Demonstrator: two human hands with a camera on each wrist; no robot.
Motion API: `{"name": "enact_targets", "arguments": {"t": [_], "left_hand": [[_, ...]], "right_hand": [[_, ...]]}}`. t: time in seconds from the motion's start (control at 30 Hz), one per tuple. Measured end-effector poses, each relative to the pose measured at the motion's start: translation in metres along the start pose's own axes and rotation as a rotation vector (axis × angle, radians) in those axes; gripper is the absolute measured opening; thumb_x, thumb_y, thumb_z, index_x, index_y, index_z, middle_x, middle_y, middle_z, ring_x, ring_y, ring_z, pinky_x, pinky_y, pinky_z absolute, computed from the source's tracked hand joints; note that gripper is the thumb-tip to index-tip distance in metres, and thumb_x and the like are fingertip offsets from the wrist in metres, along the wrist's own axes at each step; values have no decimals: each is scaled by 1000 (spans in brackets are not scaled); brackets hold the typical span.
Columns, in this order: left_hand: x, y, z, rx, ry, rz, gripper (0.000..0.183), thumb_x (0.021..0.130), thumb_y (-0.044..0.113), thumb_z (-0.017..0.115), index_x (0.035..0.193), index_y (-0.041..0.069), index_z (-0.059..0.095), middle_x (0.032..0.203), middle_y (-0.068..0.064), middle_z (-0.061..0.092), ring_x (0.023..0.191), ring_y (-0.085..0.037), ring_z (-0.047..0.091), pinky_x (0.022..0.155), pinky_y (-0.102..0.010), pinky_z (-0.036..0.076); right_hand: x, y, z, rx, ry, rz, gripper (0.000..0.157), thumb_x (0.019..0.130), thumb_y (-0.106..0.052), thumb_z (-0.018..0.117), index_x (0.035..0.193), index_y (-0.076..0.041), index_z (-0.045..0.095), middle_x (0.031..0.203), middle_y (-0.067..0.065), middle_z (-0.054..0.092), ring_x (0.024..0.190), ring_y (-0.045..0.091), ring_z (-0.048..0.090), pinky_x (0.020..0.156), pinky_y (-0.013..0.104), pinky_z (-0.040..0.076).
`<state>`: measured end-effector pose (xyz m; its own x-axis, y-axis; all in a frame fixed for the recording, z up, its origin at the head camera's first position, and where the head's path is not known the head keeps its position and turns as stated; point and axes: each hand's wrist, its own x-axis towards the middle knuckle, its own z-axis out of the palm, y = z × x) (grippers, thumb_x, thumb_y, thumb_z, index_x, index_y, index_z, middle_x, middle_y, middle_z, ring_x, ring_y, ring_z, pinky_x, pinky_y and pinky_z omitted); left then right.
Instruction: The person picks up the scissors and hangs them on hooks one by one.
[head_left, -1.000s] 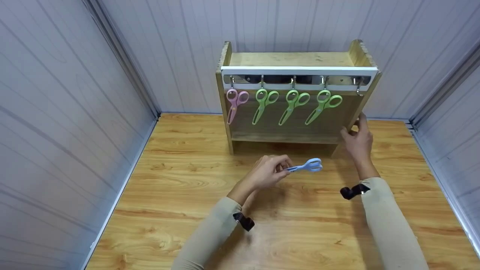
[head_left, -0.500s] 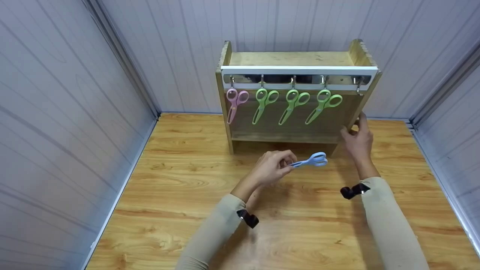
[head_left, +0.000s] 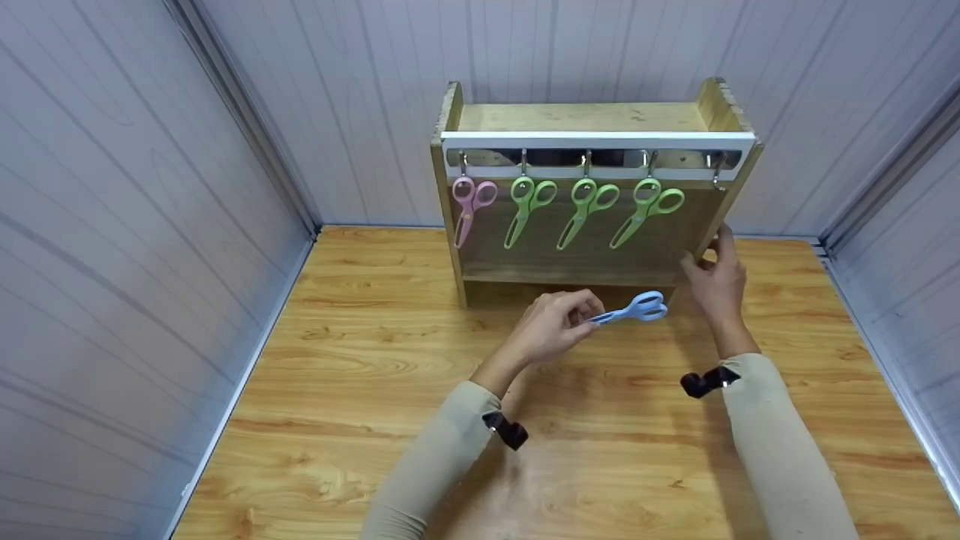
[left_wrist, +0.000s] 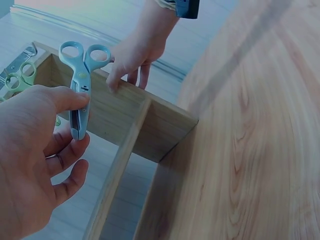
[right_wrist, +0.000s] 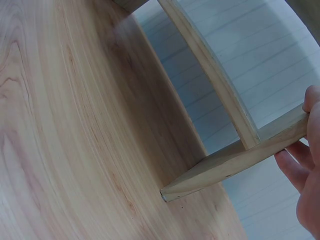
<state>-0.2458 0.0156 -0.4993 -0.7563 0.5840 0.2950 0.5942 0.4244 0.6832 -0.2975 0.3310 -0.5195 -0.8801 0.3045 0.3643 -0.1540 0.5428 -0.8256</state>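
Blue scissors (head_left: 643,307) are pinched by the blade end between the thumb and fingers of my left hand (head_left: 553,324), handle loops pointing away to the right. The left wrist view shows the same scissors (left_wrist: 80,75) with both loops up. My right hand (head_left: 718,289) grips the right side panel of a wooden rack (head_left: 448,217), thumb on the front, fingers behind. Pink scissors (head_left: 465,214) and three green scissors (head_left: 641,214) hang by one loop each from metal hooks on the rack's white rail (head_left: 600,140). The rightmost hook (head_left: 718,180) carries nothing.
The rack stands on a wood-grain table (head_left: 360,360) near the pale back wall (head_left: 375,112). Pale panels rise on the left (head_left: 135,262) and right (head_left: 907,285). A low crossbar (right_wrist: 220,80) spans the rack's lower part.
My left hand has moved up and to the right with the blue scissors, nearer the rack. My right hand has stayed on the side panel.
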Motion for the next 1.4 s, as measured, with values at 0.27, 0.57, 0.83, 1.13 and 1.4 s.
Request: {"name": "enact_targets", "arguments": {"t": [0.27, 0.57, 0.83, 1.13, 1.4], "left_hand": [[6, 4, 1, -10, 17, 3, 14, 107, 19, 76, 119, 12, 79, 97, -7, 81, 79, -2, 58, 75, -17, 43], [12, 7, 0, -25, 31, 7, 14, 108, 21, 77, 119, 13, 79, 96, -5, 79, 79, -2, 58, 76, -17, 44], [19, 13, -2, -57, 39, 14, 14, 108, 20, 76, 118, 11, 78, 92, -6, 78, 75, 0, 52, 74, -16, 40], [29, 18, -3, -77, 36, 10, 14, 108, 19, 76, 118, 11, 78, 90, -4, 74, 74, 0, 49, 73, -17, 38], [36, 19, -4, -74, 42, 20, 13, 108, 20, 75, 119, 12, 78, 88, -1, 71, 73, 0, 48, 72, -17, 37]], "right_hand": [[0, 0, -1, -2, -5, 1, 71, 103, -9, 69, 170, -18, 44, 146, 32, 70, 123, 58, 75, 77, -2, 43], [-1, -1, 0, -2, -11, 17, 71, 104, -10, 69, 170, -18, 44, 146, 32, 69, 123, 56, 76, 78, -2, 43], [1, -1, 0, -8, 6, 10, 68, 102, -11, 71, 166, -16, 49, 141, 29, 74, 118, 56, 77, 77, -3, 44], [1, -1, 0, 7, 6, 26, 69, 101, -9, 69, 167, -16, 48, 144, 30, 73, 119, 57, 77, 73, -1, 45], [1, -1, 0, -6, -2, 13, 67, 104, -8, 69, 167, -14, 48, 140, 32, 73, 120, 56, 77, 77, -2, 44]]}}
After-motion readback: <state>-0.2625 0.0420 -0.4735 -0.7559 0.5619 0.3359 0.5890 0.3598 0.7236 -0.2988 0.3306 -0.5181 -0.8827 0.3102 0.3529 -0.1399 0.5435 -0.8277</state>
